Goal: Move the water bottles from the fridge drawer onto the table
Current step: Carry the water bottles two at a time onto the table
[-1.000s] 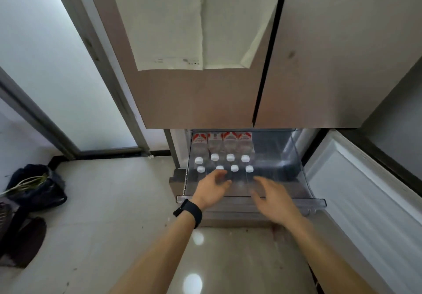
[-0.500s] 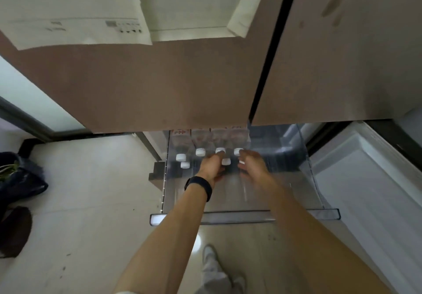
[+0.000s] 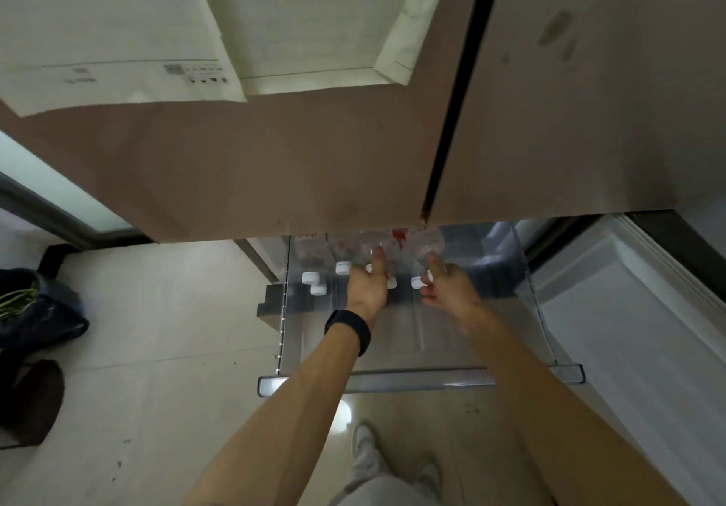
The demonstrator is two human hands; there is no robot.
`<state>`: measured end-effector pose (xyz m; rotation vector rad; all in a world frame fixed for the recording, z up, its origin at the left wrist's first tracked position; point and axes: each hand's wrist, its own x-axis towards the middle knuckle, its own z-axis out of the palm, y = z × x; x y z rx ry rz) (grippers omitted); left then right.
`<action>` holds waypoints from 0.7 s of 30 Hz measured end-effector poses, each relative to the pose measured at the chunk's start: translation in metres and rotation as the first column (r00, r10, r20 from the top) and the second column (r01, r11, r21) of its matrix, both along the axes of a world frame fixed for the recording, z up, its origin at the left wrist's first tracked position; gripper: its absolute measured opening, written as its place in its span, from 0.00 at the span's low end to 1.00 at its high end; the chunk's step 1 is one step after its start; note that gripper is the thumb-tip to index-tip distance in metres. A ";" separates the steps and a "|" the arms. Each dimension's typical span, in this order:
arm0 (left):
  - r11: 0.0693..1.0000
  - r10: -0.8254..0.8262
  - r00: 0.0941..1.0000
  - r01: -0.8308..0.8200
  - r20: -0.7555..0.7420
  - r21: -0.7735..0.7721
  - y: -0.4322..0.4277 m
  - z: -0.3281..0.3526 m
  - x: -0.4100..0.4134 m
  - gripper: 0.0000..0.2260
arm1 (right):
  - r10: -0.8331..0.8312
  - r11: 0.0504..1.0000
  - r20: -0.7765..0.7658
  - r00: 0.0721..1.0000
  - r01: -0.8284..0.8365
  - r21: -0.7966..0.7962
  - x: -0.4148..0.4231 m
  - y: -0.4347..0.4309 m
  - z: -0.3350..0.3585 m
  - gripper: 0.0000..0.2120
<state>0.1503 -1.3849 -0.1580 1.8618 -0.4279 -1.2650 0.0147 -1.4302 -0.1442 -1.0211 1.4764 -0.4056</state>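
Note:
A clear plastic fridge drawer (image 3: 420, 382) is pulled out below the closed upper doors. Several water bottles with white caps and red labels stand at its back left; three caps (image 3: 343, 268) show left of my hands. My left hand (image 3: 367, 283), with a black wristband, grips one bottle (image 3: 369, 244) with the thumb up along its side. My right hand (image 3: 448, 287) holds the neck of another bottle (image 3: 428, 240), just beside its cap. The fridge doors hide the bottles' far sides.
The brown upper fridge doors (image 3: 275, 171) with taped papers hang over the drawer's back. An open white lower door (image 3: 628, 328) stands to the right. A dark bag (image 3: 35, 309) lies on the tiled floor at left. My shoe (image 3: 365, 442) is under the drawer front.
Both hands went from hovering over the drawer's front to its back and closed round two bottles. The view moved closer and tilted further down.

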 end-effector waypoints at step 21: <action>0.615 -0.598 0.109 0.698 0.794 0.367 0.056 0.105 0.001 0.15 | 0.303 0.397 -0.853 0.425 -0.870 -0.292 -0.083 0.036 0.103 0.15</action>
